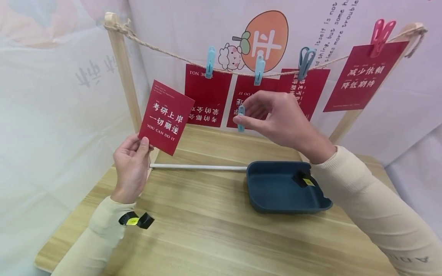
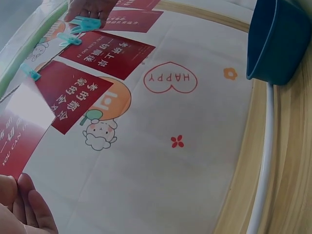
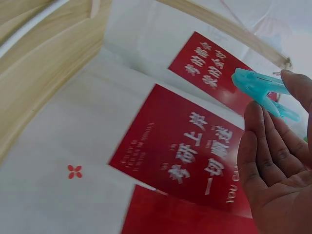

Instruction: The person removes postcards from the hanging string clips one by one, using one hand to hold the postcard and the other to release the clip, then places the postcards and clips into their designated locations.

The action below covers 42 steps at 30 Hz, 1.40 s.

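Observation:
Between thumb and fingers, my left hand (image 1: 132, 163) pinches a red card (image 1: 166, 117) with white lettering by its lower left corner. The card is tilted and stands left of the hanging cards. My right hand (image 1: 276, 119) holds a light blue clothespin (image 1: 241, 119) between thumb and fingertips, in front of the hanging cards. In the right wrist view the turquoise clothespin (image 3: 258, 87) sits between thumb and fingertips. Behind it, a rope (image 1: 165, 50) carries several red cards, among them a left one (image 1: 207, 92) and a right one (image 1: 366, 76), held by clothespins.
Wooden posts (image 1: 126, 73) hold the rope at both ends. A dark blue tray (image 1: 283, 191) lies on the wooden table (image 1: 193, 230) under my right forearm. From its side a white rod (image 1: 200, 167) runs left. A printed white cloth (image 1: 165, 23) covers the back.

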{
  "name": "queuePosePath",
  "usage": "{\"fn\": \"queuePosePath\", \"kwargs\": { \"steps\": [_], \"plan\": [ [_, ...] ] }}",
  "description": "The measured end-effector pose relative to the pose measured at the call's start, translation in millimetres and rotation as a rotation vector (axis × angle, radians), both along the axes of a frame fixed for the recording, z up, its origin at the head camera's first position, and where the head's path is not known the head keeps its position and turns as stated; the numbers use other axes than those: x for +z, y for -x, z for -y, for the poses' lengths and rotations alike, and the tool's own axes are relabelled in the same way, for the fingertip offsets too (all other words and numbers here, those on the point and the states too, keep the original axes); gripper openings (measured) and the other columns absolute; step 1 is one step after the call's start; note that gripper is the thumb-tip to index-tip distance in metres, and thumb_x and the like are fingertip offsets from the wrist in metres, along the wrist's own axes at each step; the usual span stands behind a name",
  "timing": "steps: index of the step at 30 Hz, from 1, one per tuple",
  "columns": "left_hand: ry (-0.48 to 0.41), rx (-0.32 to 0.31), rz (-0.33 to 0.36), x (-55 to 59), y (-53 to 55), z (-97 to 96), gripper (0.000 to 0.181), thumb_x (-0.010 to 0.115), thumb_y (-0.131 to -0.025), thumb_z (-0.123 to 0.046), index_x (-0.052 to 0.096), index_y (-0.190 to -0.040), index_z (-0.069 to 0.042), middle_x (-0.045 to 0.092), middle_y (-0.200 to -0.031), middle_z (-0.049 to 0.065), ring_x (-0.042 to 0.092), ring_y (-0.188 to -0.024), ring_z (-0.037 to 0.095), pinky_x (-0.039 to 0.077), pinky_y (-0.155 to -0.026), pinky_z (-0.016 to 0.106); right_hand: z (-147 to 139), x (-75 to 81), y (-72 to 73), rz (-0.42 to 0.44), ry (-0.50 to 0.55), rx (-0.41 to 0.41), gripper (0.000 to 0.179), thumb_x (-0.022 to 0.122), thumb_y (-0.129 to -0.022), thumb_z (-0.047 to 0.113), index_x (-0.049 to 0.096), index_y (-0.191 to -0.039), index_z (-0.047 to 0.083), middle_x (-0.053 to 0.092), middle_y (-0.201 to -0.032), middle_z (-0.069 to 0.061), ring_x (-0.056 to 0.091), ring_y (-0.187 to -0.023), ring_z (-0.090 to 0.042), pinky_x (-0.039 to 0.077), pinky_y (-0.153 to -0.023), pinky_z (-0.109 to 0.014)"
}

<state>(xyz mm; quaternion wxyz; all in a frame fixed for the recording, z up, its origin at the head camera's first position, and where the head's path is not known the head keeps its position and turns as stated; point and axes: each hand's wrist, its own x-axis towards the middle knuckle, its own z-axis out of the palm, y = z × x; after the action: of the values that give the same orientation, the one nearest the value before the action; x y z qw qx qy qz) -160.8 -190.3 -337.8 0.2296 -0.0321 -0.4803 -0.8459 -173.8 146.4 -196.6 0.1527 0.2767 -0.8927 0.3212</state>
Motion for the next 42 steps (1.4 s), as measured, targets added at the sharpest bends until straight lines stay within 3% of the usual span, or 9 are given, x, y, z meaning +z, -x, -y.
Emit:
{"fn": "queuePosePath", "kwargs": {
  "steps": [12,18,22,29,35,42],
  "plan": [
    [0.076,-0.098,0.066,-4.2,-2.9,10.1,0.017,0.061,-0.102,0.005,0.073,-0.098,-0.006,0.074,-0.089,0.002,0.064,-0.077,0.012,0.059,-0.076,0.019,-19.0,-29.0,-1.4,0.076,-0.045,-0.041,0.039,0.086,-0.088,0.036,0.077,-0.118,0.013,0.081,-0.103,-0.003,0.076,-0.089,-0.016,0.065,-0.085,-0.041],
    [0.069,-0.213,0.046,-6.8,-5.5,11.7,0.017,0.063,-0.101,0.007,0.074,-0.098,-0.005,0.07,-0.087,0.003,0.066,-0.078,0.01,0.059,-0.078,0.019,-27.7,-43.5,-0.8,0.123,-0.056,-0.047,0.036,0.085,-0.089,0.035,0.077,-0.117,0.014,0.081,-0.102,-0.001,0.076,-0.09,-0.016,0.063,-0.084,-0.035],
    [0.111,-0.256,0.038,-9.3,-6.1,13.1,0.014,0.065,-0.1,0.006,0.074,-0.099,-0.005,0.07,-0.088,0.003,0.067,-0.079,0.009,0.059,-0.078,0.02,-34.5,-53.9,-1.2,0.159,-0.081,-0.053,0.038,0.085,-0.089,0.037,0.076,-0.117,0.013,0.081,-0.104,-0.003,0.076,-0.091,-0.017,0.061,-0.083,-0.032],
    [0.28,-0.348,0.108,-14.7,-5.9,20.7,0.027,0.056,-0.104,0.007,0.072,-0.101,-0.014,0.072,-0.091,-0.004,0.066,-0.083,0.008,0.059,-0.079,0.019,-45.0,-69.4,0.6,0.182,-0.116,-0.042,0.039,0.086,-0.089,0.035,0.076,-0.119,0.013,0.08,-0.103,-0.003,0.076,-0.09,-0.017,0.062,-0.083,-0.03],
    [0.444,-0.35,0.174,-19.7,-4.1,25.7,0.017,0.059,-0.104,0.001,0.07,-0.102,-0.012,0.072,-0.102,-0.006,0.066,-0.087,0.008,0.06,-0.08,0.019,-52.1,-85.7,5.0,0.217,-0.159,-0.03,0.04,0.087,-0.088,0.035,0.075,-0.118,0.012,0.079,-0.1,-0.002,0.075,-0.085,-0.015,0.065,-0.081,-0.033],
    [0.605,-0.334,0.246,-25.7,0.3,30.4,0.008,0.06,-0.104,-0.002,0.067,-0.104,-0.007,0.07,-0.092,-0.008,0.067,-0.087,0.007,0.061,-0.082,0.019,-58.1,-102.7,7.2,0.245,-0.195,-0.026,0.035,0.087,-0.088,0.031,0.076,-0.114,0.01,0.08,-0.097,-0.003,0.075,-0.083,-0.014,0.062,-0.078,-0.024]
  ]
}}
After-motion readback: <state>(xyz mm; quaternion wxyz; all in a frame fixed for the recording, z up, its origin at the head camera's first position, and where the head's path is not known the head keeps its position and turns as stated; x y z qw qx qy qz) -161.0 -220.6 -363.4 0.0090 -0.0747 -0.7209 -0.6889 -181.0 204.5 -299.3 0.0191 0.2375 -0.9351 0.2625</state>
